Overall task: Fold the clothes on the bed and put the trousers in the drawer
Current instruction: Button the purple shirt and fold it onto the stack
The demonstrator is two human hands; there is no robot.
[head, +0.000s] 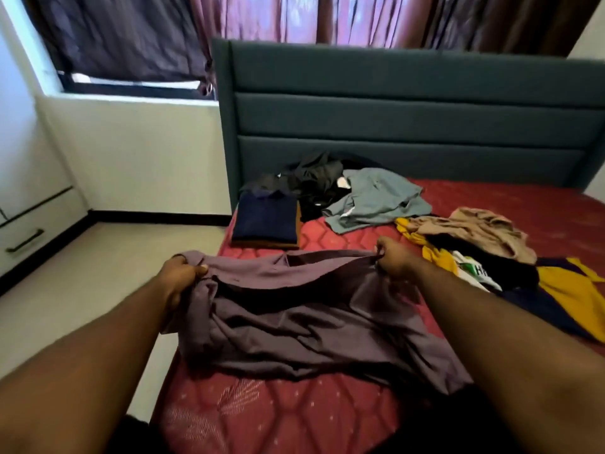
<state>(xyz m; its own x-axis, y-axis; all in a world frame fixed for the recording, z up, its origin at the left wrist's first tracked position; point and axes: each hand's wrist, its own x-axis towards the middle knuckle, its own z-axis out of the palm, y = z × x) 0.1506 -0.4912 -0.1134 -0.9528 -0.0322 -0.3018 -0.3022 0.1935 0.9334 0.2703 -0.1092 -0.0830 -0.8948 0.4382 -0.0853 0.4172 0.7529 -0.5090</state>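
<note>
A purple garment (294, 316) is stretched between my hands above the red mattress (281, 411), its lower part crumpled on the bed. My left hand (178, 278) grips its left top corner. My right hand (394, 260) pinches the right top corner. A folded navy shirt (266, 217) lies on a small stack near the bed's left edge. Behind it sit a heap of black clothes (314, 181) and a grey-blue shirt (376, 198). A beige garment (474, 234) and yellow and navy clothes (569, 296) are piled at the right.
A dark green padded headboard (409, 119) closes the far side of the bed. White drawers with a dark handle (24, 240) stand at the left wall, across a strip of pale floor (91, 273). Dark curtains (131, 37) hang over the windows.
</note>
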